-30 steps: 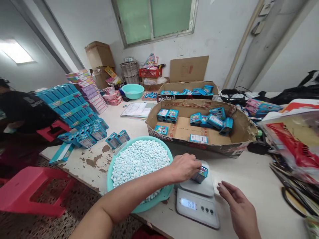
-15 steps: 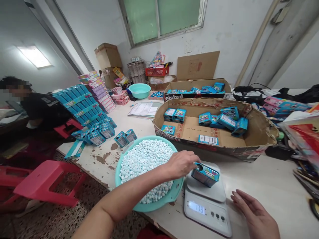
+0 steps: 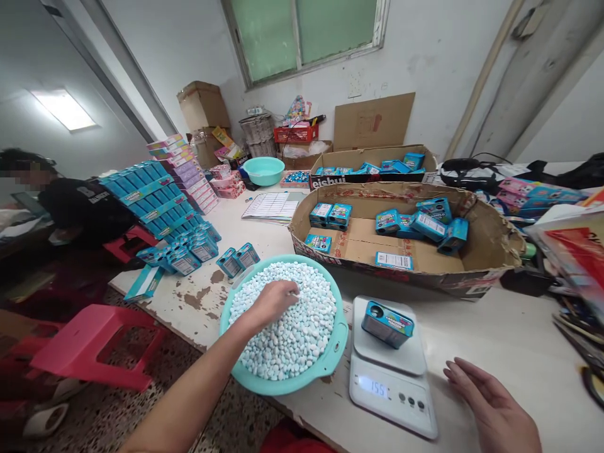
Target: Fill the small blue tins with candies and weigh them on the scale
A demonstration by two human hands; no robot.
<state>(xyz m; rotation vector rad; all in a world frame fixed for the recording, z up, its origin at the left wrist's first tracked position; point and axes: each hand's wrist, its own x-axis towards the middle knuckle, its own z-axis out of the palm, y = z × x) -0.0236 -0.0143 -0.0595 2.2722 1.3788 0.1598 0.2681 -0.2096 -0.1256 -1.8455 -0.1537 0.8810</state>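
My left hand [image 3: 276, 301] is over the turquoise bowl [image 3: 338, 333], its fingers curled together at the heap of small pale blue-white candies [image 3: 287, 346]. Whatever lies inside those fingers is hidden. A blue printed box [image 3: 387, 324] with a round dark hole at one end lies on the white kitchen scale [image 3: 410, 362], untouched by either hand. The scale's lit display appears to read 155. To the right of the scale, my right hand [image 3: 493, 402] rests at the table, open, its fingers loosely bent and nothing visible in them.
Behind the scale stands a cardboard tray [image 3: 363, 233] holding several blue boxes; another tray [image 3: 372, 182] is farther back. Two blue boxes [image 3: 238, 259] stand left of the bowl, near stacked blue boxes [image 3: 151, 195]. A person [image 3: 75, 204] sits at far left, beside red stools [image 3: 94, 343].
My left hand has moved left from the box on the scale to the candies in the bowl. The display changed from about 178 to about 155. My right hand is nearly unmoved.
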